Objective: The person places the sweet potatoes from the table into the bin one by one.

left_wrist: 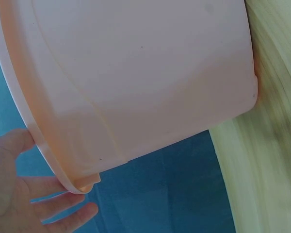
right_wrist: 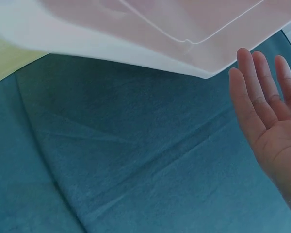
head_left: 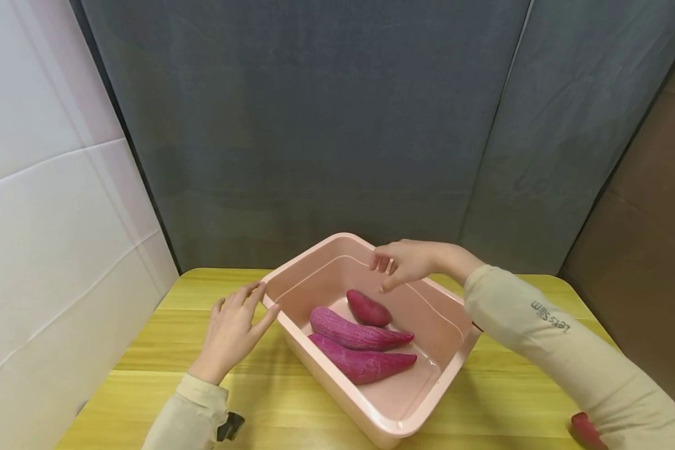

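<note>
I see the pink basin (head_left: 455,325) sitting mid-tabletop (head_left: 163,369), with three purple sweet potatoes (head_left: 360,340) lying in what looks like shallow water. My left hand (head_left: 233,331) rests flat-fingered against its left rim, holding nothing. My right hand (head_left: 407,262) hovers loosely open over the far edge. I judge the basin stiff but sloshy and weighty; best gripped by both rims.
</note>
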